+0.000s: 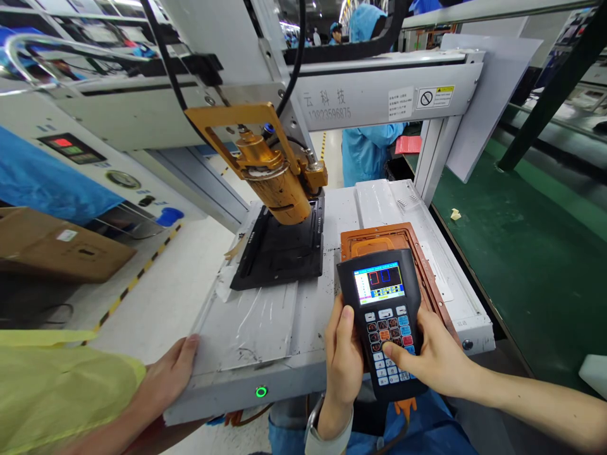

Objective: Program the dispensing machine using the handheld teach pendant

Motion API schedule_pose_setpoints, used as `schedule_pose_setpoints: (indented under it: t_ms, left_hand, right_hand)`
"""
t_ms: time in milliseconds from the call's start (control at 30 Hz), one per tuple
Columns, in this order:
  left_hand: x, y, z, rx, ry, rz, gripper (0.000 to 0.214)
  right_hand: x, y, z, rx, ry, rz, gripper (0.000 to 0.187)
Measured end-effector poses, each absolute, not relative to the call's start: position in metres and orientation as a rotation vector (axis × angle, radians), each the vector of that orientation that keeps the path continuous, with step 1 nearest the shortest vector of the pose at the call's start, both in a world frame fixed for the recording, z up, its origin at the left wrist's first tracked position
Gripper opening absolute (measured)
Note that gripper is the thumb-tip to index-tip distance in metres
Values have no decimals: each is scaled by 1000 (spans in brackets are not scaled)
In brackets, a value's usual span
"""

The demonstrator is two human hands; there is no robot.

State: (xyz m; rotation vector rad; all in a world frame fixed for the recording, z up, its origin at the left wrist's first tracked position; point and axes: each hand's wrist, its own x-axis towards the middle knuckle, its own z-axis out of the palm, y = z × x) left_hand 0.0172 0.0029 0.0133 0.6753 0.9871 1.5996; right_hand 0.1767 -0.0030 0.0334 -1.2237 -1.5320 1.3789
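Both my hands are closed around a black handheld keypad controller (pixel 348 278) with a lit colour screen. My left hand (pixel 342 360) grips its left side, the thumb lying along the edge. My right hand (pixel 439 354) wraps the right side, and its thumb rests on the keys just above the number pad. Behind the controller lies an orange rectangular fixture tray (pixel 427 272), partly hidden by it. Left of that, a black flat panel (pixel 279 259) lies under the machine's brass-coloured dispensing head (pixel 279 189).
A co-worker's hand (pixel 173 366) rests on the left front corner of the white machine bed (pixel 227 379). The machine's gantry beam (pixel 360 88) spans the back. A lit green button (pixel 261 392) sits on the front edge. A cardboard box (pixel 66 246) stands at left; a green surface (pixel 502 240) lies right.
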Motion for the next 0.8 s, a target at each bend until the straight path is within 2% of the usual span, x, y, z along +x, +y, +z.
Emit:
schedule_pose_setpoints:
  t_ms: [800]
  left_hand:
    - [16, 2, 13, 688, 972, 1593, 51]
  right_hand:
    - [176, -3, 36, -1218, -1531, 1385, 26]
